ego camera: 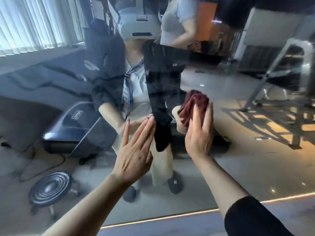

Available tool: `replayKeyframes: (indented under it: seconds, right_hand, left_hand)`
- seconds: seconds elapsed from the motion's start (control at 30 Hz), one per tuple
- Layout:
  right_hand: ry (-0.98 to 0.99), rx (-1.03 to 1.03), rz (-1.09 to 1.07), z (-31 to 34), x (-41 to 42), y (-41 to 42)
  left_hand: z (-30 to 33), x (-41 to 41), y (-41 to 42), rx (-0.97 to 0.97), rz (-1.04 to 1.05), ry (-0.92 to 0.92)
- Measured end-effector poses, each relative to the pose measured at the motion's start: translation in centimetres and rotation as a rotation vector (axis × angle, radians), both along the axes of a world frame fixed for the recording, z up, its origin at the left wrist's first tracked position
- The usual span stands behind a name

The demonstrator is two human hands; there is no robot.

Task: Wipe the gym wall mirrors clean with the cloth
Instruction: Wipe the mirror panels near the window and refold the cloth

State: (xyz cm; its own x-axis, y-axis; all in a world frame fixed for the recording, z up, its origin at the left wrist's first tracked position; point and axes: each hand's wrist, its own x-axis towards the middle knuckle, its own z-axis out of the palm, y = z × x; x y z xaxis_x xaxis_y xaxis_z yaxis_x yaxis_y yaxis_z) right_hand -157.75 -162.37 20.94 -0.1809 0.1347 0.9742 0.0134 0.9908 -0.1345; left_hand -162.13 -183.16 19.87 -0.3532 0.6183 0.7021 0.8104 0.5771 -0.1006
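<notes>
1. Head view: the right hand [199,133] presses a bunched dark-red cloth [194,106] flat-fingered against the mirror [247,150]; the cloth sits under and above its fingertips.
2. The left hand [134,150] rests with straight fingers on the glass, just beside, holding nothing.

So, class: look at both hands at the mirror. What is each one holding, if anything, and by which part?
The right hand presses the bunched dark red cloth against the mirror, fingers spread over its middle. The left hand holds nothing, its fingers straight.
</notes>
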Motion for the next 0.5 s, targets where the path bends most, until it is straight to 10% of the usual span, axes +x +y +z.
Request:
replayKeyframes:
  seconds: [0.13, 0.33, 0.5]
  right_hand:
    - [0.21, -0.427, -0.084, 3.8, -2.1, -2.1]
    - [-0.256, -0.308, -0.113, -10.8, 0.6, -6.0]
    - [0.166, -0.762, -0.142, -3.1, -0.3, 1.2]
  left_hand:
    - [-0.2, -0.3, -0.6, -0.068, 0.014, -0.007]
    - [-0.7, -0.1, -0.4, -0.063, 0.022, -0.033]
    - [-0.5, 0.2, -0.2, -0.102, 0.078, -0.019]
